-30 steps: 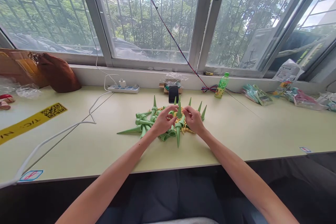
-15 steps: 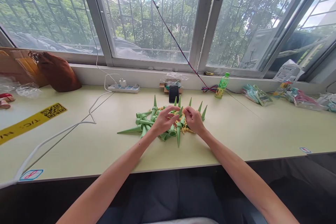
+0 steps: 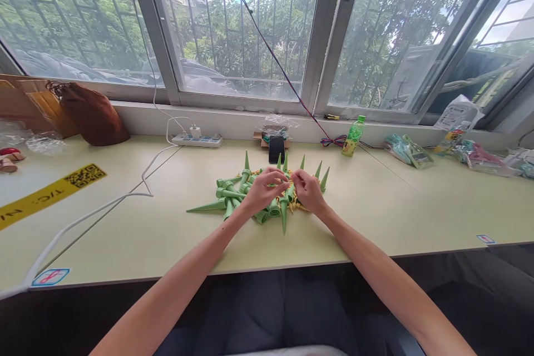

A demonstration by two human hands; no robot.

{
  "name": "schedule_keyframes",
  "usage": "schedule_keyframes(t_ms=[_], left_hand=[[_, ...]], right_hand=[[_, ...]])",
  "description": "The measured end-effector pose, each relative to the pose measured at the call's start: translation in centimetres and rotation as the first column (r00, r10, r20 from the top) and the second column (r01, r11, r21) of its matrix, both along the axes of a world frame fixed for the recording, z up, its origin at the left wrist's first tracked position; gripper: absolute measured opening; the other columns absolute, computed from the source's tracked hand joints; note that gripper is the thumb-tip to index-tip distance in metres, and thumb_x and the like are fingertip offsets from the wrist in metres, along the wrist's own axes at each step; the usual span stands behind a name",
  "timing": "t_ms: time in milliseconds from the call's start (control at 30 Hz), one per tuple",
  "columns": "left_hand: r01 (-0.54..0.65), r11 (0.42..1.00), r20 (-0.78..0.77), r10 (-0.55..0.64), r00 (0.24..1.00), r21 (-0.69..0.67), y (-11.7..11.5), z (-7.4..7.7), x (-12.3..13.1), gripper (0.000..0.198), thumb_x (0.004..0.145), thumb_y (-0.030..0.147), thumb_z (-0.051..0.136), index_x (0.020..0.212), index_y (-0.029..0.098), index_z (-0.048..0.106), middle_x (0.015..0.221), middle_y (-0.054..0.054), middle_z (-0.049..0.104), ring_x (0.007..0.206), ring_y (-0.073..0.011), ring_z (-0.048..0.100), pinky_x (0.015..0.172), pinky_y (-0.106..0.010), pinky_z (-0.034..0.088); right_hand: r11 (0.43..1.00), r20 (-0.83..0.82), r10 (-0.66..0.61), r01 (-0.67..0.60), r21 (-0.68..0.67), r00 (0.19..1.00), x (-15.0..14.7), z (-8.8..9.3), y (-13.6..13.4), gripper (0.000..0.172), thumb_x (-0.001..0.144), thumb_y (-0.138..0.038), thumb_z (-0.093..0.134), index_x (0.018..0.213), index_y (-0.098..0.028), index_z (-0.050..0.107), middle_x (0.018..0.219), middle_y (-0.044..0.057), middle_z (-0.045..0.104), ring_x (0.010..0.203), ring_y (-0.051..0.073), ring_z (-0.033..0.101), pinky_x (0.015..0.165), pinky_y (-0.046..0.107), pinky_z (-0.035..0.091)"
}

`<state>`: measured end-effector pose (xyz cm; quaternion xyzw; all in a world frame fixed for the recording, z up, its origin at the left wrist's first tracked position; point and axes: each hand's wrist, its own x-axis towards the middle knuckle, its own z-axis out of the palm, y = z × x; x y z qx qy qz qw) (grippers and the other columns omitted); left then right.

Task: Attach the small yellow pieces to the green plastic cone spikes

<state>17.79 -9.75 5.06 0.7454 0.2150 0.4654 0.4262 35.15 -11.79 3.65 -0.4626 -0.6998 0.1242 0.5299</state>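
Note:
My left hand (image 3: 265,189) is closed in a pinch on a green plastic plant-watering spike, which is mostly hidden by the fingers. Right beside it, my right hand (image 3: 307,190) has its fingers curled and pressed together; whatever they hold is too small to make out. Green cone-shaped spikes (image 3: 208,207) with wide ringed collars lie heaped left of and below the hands. Several more stand point up behind and to the right, such as one spike (image 3: 325,179). Small yellow pieces (image 3: 298,207) are scattered under and between my hands.
Behind the heap, a black phone (image 3: 276,150) leans on a small box. A green-capped bottle (image 3: 354,136) stands by the window, and a power strip (image 3: 197,141) lies back left. A white cable (image 3: 144,178) crosses the left side. Bagged items (image 3: 409,150) lie right.
The green spike that stood up between my hands has tipped down and is now mostly hidden by the fingers. My fingertips are slightly closer together.

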Motion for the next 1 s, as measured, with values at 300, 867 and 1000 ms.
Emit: schedule_keyframes(t_ms=[300, 867, 1000], left_hand=[[-0.164, 0.985, -0.179, 0.170, 0.969, 0.049, 0.0, 0.2, -0.2, 0.040, 0.075, 0.052, 0.071, 0.088, 0.018, 0.053, 0.092, -0.001, 0.056, 0.063, -0.0085, 0.056, 0.050, -0.020, 0.048], [-0.230, 0.953, -0.271, 0.279, 0.921, 0.198, 0.2, -0.4, -0.3, 0.047, 0.076, 0.049, 0.070, 0.108, 0.015, 0.060, 0.094, -0.004, 0.062, 0.052, -0.0063, 0.047, 0.054, -0.023, 0.044], [-0.237, 0.940, -0.241, 0.296, 0.924, 0.246, 0.5, -0.8, -0.2, 0.044, 0.079, 0.045, 0.069, 0.111, 0.018, 0.057, 0.094, -0.004, 0.060, 0.053, -0.0067, 0.047, 0.055, -0.023, 0.044]], right_hand=[[1.000, -0.063, -0.009, 0.007, -0.025, 0.998, 0.1, 0.0, 0.0, 0.031, 0.094, -0.045, 0.043, 0.078, -0.020, 0.051, 0.055, -0.005, 0.040, 0.047, 0.010, 0.036, 0.048, 0.023, 0.030], [0.980, -0.319, 0.124, -0.167, -0.111, 0.939, -0.2, 0.3, -0.1, 0.037, 0.091, -0.056, 0.049, 0.076, -0.022, 0.047, 0.047, -0.008, 0.038, 0.035, 0.009, 0.039, 0.037, 0.024, 0.030], [0.966, -0.400, 0.174, -0.234, -0.107, 0.900, -0.3, 0.4, 0.0, 0.039, 0.089, -0.057, 0.052, 0.075, -0.022, 0.047, 0.047, -0.009, 0.035, 0.034, 0.008, 0.039, 0.035, 0.023, 0.028]])
